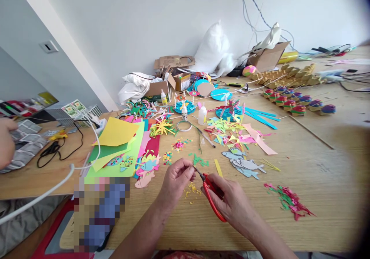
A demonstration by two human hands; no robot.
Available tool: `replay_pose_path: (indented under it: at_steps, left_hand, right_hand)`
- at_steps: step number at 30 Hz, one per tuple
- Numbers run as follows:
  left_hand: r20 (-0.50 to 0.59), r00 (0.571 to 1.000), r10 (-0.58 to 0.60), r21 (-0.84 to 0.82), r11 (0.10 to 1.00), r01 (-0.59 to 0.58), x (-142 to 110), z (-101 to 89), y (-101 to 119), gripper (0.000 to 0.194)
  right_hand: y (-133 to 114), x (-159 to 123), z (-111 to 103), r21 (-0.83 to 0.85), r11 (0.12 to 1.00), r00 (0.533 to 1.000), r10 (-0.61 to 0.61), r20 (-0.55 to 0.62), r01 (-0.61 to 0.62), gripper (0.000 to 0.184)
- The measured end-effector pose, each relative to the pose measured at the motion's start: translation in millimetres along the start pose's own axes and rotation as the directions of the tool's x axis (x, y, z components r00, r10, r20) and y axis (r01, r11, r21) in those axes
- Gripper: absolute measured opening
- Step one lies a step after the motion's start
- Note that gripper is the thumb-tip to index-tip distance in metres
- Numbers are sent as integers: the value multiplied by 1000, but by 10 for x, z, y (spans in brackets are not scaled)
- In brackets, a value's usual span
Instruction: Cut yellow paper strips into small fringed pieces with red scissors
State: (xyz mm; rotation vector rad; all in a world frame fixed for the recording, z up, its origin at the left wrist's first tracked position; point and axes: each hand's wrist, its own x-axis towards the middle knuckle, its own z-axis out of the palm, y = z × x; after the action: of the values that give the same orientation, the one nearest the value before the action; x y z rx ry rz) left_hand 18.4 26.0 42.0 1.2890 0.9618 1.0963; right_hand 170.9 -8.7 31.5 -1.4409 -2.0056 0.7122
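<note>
My right hand point(232, 197) grips red-handled scissors point(214, 205), their blades pointing at the fingertips of my left hand point(177, 176). Thumb and fingers of that left hand are pinched together; whatever is between them is too small to make out. Tiny yellow paper clippings point(193, 190) lie on the table below the blades. Just beyond my hands are small green paper pieces point(200, 160) and a yellow paper strip point(218, 168). Grey and blue paper fish point(244, 163) rest to the right of the strip.
Coloured paper sheets point(115, 132) are stacked at left, with paper fish point(147, 166) beside them. Glue bottles point(202, 114), a tape ring point(184, 126) and paper scraps point(228, 130) stand or lie ahead. Red and green clippings point(290, 201) are at right. A white cable point(58, 185) crosses the left side.
</note>
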Motion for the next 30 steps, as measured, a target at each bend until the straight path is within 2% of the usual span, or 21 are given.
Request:
replay_pose_path:
  at_steps: [11, 17, 25, 30]
  left_hand:
    - [102, 993, -51, 134, 990, 37, -10, -74, 116, 16]
    - [147, 985, -92, 144, 987, 71, -12, -116, 137, 15]
    - [243, 959, -149, 213, 972, 97, -10, -189, 243, 13]
    - [331, 926, -183, 302, 950, 80, -1, -276, 276, 11]
  right_hand:
    - [28, -75, 7, -23, 999, 999, -34, -1, 34, 25]
    - [48, -98, 2, -25, 999, 999, -37, 22, 38, 28]
    - [49, -162, -41, -87, 995, 998, -45, 52, 49, 26]
    - [21, -174, -82, -149, 987, 994, -48, 94, 62, 26]
